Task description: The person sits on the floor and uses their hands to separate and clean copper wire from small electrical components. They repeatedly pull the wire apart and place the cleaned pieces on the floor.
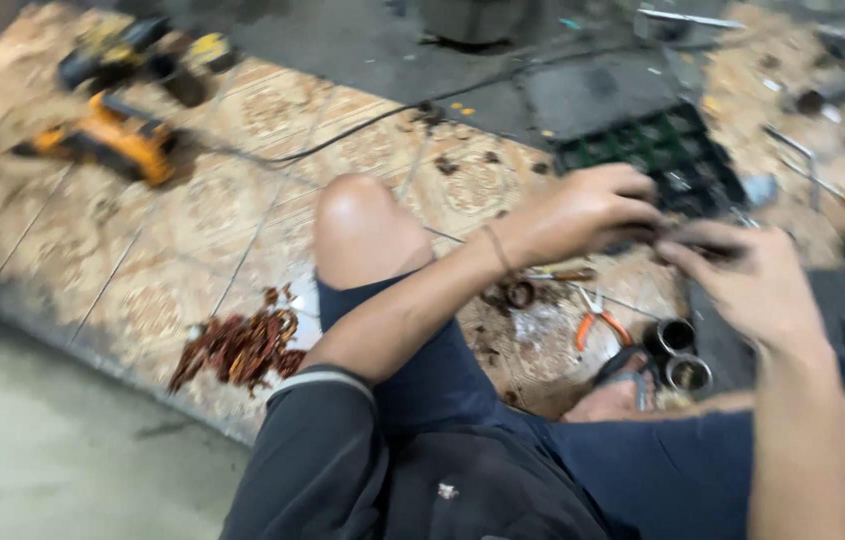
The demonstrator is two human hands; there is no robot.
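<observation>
Roughly in the right half of the view, a small dark part [688,238] is held between the two hands, above the patterned floor mat [143,270] and just near of a dark compartmented tray [663,150]. The left hand [583,212] is curled over the part from the left, its fingers bent down and closed around that end. The right hand [743,280] meets it from the right, with thumb and fingers pinched together on the other end. The part is blurred, so its kind cannot be told; its long axis appears to run roughly left to right, from one hand to the other, and which end points where cannot be made out.

Below the hands, orange-handled pliers [595,325] are seen lying on the mat, and two short metal cylinders [681,352] stand just to the right of them, beside a sandalled foot [623,385]. A bare knee [363,225] is raised at the centre, above dark blue shorts [503,430]. A heap of reddish-brown scraps [241,348] lies near the left of the knee. Far to the left, a yellow and black power tool [118,140] is set on the mat, with a black cable [383,120] running right from it.
</observation>
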